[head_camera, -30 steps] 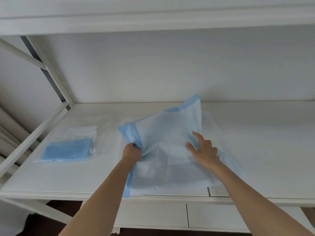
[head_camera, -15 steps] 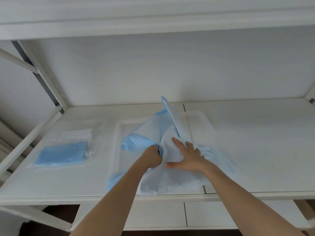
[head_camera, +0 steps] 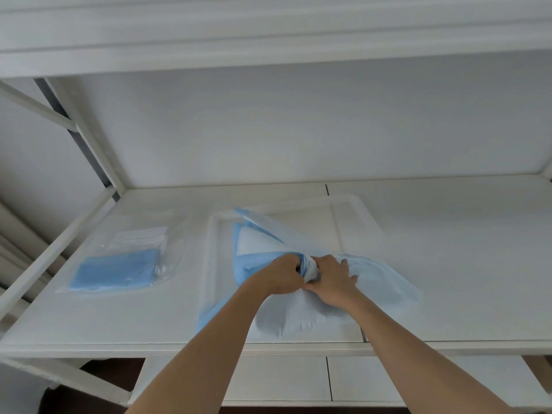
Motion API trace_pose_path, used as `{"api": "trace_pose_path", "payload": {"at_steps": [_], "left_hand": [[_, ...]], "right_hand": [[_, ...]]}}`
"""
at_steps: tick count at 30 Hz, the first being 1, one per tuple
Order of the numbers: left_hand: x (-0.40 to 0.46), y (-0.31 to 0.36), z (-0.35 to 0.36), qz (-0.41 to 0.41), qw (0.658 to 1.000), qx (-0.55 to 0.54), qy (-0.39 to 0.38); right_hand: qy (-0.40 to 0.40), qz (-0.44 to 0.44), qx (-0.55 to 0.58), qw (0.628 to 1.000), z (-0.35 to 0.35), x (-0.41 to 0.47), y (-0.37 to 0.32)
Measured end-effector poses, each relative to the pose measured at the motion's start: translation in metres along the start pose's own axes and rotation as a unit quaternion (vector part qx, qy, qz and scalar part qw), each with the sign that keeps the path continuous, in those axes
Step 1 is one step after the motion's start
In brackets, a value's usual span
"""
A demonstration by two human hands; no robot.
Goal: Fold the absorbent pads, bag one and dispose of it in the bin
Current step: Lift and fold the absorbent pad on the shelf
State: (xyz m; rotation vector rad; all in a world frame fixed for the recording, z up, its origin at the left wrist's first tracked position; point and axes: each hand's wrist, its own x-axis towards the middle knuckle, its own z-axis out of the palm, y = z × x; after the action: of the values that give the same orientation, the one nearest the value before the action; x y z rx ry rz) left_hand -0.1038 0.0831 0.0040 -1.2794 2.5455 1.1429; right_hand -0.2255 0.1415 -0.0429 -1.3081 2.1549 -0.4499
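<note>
A large absorbent pad [head_camera: 298,318], white with blue edges, lies crumpled over a shallow white tray [head_camera: 352,201] on the shelf. My left hand [head_camera: 283,274] is closed around a bunched fold of the pad at its middle. Touching it on the right, my right hand [head_camera: 331,279] pinches the same bunch, fingers spread over the pad. One blue-edged corner [head_camera: 248,216] stands up at the tray's back left. To the left, a clear plastic bag [head_camera: 125,252] holds a folded blue pad [head_camera: 115,271].
The white shelf board [head_camera: 448,234] runs wide to the right of the tray. A white frame with a diagonal brace [head_camera: 38,110] stands at the left. Another shelf [head_camera: 268,40] hangs overhead. Lower shelf panels [head_camera: 298,380] show under the front edge.
My hands have drawn together, gathering the pad into a bunch at its middle. The raised flap has dropped lower, and more of the tray shows behind it.
</note>
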Motion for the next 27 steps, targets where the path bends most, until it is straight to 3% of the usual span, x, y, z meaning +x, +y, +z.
{"api": "trace_pose_path", "payload": {"at_steps": [4,7,10,12,15,17,23,27], "left_hand": [[-0.003,0.000,-0.012,0.019,0.991,-0.127,0.044],[0.006,-0.013,-0.022,-0.010,0.962,-0.208,0.174],[0.013,-0.042,-0.031,-0.108,0.925,-0.197,0.308],[0.012,-0.061,-0.036,-0.195,0.904,-0.160,0.346],[0.007,-0.080,-0.035,-0.328,0.895,-0.076,0.291],[0.004,-0.090,-0.031,-0.366,0.892,-0.080,0.253],[0.008,-0.104,-0.025,-0.325,0.912,-0.092,0.233],[0.012,-0.101,-0.026,-0.312,0.913,-0.090,0.248]], "right_hand": [[0.016,-0.024,0.027,0.999,-0.003,0.004,0.004],[0.030,-0.053,0.039,0.997,-0.008,0.005,0.007],[0.050,-0.060,0.050,0.996,-0.017,0.000,0.005],[0.052,-0.062,0.063,0.995,-0.022,-0.001,0.004],[0.056,-0.070,0.069,0.994,-0.027,0.000,0.005],[0.065,-0.069,0.070,0.993,-0.030,0.001,0.003],[0.108,-0.039,0.055,0.992,-0.037,0.016,0.002],[0.139,0.002,-0.015,0.990,-0.043,0.018,-0.004]]}}
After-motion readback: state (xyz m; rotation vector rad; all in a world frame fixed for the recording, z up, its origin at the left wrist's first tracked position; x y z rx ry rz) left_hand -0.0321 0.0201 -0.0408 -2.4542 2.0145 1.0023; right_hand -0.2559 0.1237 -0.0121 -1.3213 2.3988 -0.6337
